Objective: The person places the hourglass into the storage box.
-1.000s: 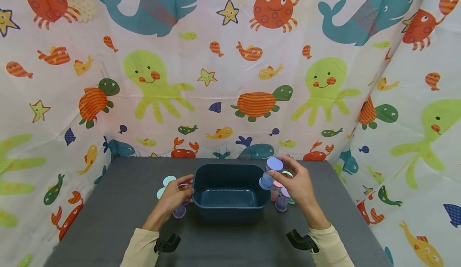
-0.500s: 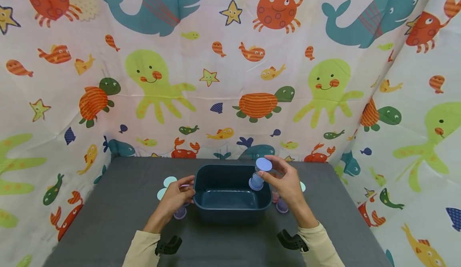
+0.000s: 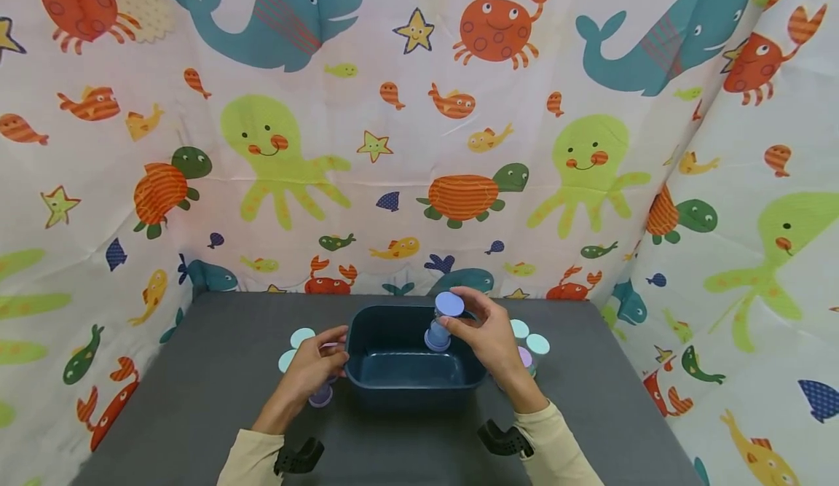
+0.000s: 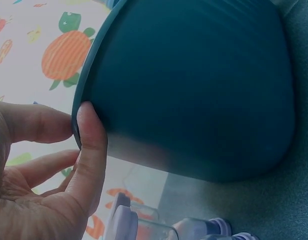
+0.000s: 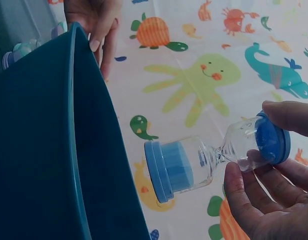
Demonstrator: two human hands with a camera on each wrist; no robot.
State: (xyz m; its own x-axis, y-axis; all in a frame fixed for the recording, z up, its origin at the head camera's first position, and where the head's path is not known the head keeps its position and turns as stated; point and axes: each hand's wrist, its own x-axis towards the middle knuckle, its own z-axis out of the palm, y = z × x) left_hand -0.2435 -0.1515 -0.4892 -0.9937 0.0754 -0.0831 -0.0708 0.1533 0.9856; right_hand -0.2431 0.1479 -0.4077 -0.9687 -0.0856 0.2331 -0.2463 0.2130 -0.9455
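A blue-capped sand timer (image 3: 438,335) is held in my right hand (image 3: 490,336) over the dark teal plastic bin (image 3: 416,384). In the right wrist view the thumb and fingers grip one cap end of the timer (image 5: 181,167), and blue sand lies in the far bulb. My left hand (image 3: 309,371) pinches the bin's left rim. The left wrist view has that hand's finger and thumb (image 4: 91,135) on either side of the rim, against the bin (image 4: 194,90). Part of the bin's right side is hidden behind my right hand.
Left of the bin stand mint-capped timers (image 3: 302,337) and a purple one (image 3: 321,397), partly covered by my left hand. To its right are more mint-capped timers (image 3: 537,344) and a lilac-capped one (image 3: 525,356). A sea-animal printed curtain (image 3: 419,253) backs the grey table (image 3: 236,398).
My right hand has carried the blue sand timer leftward, from the bin's right edge to above its inside. The left hand has kept its hold on the rim.
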